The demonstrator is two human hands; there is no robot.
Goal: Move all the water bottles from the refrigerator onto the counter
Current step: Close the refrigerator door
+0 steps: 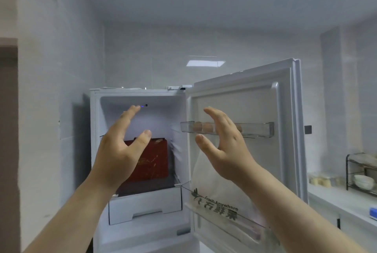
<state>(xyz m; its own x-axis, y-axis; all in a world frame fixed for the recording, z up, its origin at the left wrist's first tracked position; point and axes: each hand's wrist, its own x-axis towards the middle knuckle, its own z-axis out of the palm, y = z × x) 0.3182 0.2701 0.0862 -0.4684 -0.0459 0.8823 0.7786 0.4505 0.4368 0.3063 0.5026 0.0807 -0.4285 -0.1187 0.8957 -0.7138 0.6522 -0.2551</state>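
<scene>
Searching is judged the step in hand: the left hand point(120, 150), centre left, and right hand point(224, 148), centre, are raised with straight, empty fingers before the open refrigerator point(155, 97). No water bottles are seen; they must be found before the counter point(336, 201), lower right, is used.

Partly hidden: red box point(155, 160) behind left hand point(116, 150), eggs point(207, 127) behind right hand point(223, 146); rack point(347, 173) cut at right edge.

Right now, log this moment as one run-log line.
refrigerator door open | left hand open, empty | right hand open, empty | water bottles none visible | red box inside | eggs, white bag in door
</scene>
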